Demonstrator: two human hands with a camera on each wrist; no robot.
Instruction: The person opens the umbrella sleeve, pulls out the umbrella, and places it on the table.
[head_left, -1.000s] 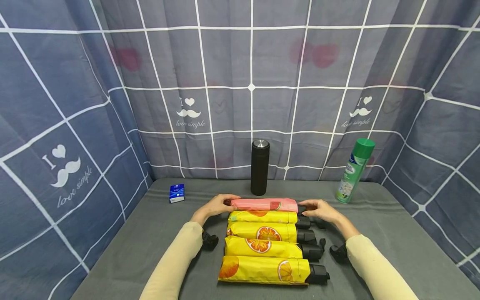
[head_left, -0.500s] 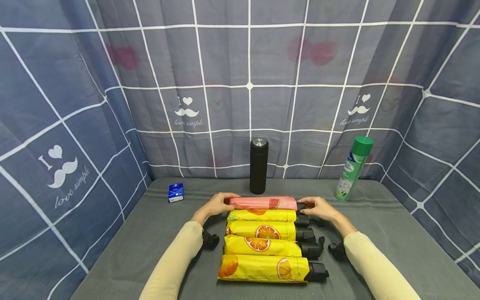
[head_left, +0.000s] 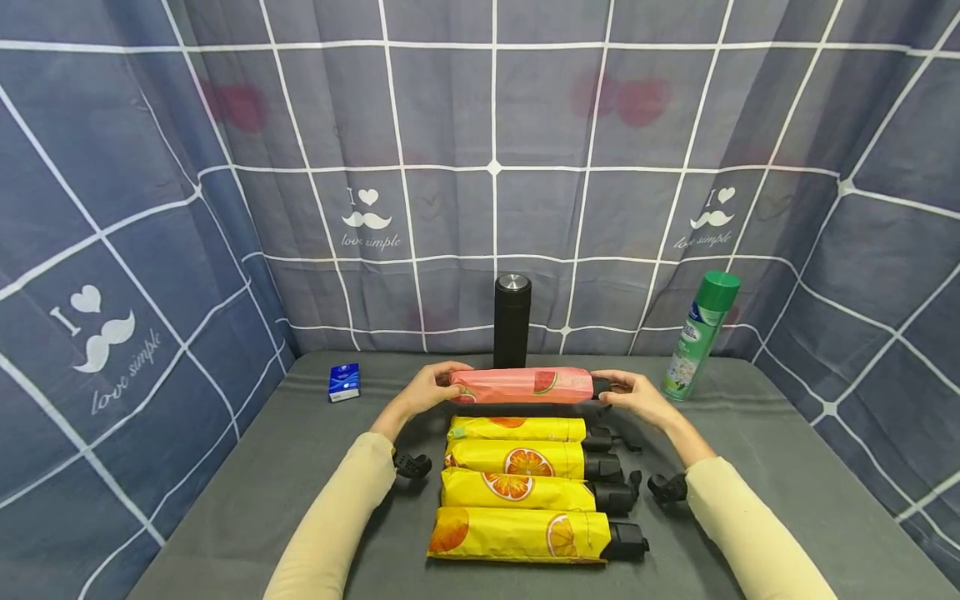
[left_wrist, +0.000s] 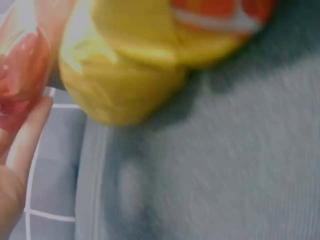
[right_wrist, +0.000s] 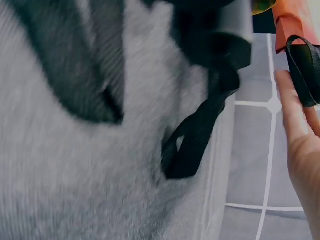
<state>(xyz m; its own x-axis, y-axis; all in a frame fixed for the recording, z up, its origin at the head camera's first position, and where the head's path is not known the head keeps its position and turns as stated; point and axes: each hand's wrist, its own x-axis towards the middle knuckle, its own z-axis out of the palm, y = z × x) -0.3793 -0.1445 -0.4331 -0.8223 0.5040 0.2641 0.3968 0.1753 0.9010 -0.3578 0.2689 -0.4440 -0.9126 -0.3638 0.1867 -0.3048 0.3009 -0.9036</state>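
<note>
Both hands hold a folded umbrella in a pink sleeve with a watermelon print, raised off the table in the head view. The left hand grips its left end; in the left wrist view the fingers lie against the pink sleeve. At the other end, the right hand pinches the black handle, whose strap loop shows in the right wrist view near the fingers. Nearer the front, several folded umbrellas in yellow sleeves with orange-slice prints lie side by side, the closest one with its black handle to the right.
Behind the pink umbrella stands a black thermos, its base hidden. A green spray can is at the back right, and a small blue packet at the back left. Grid-patterned curtains enclose the grey table.
The pink umbrella, gripped at both ends, has risen off the table and moved back, away from the yellow ones. A gap now shows between them, and it covers the thermos base.
</note>
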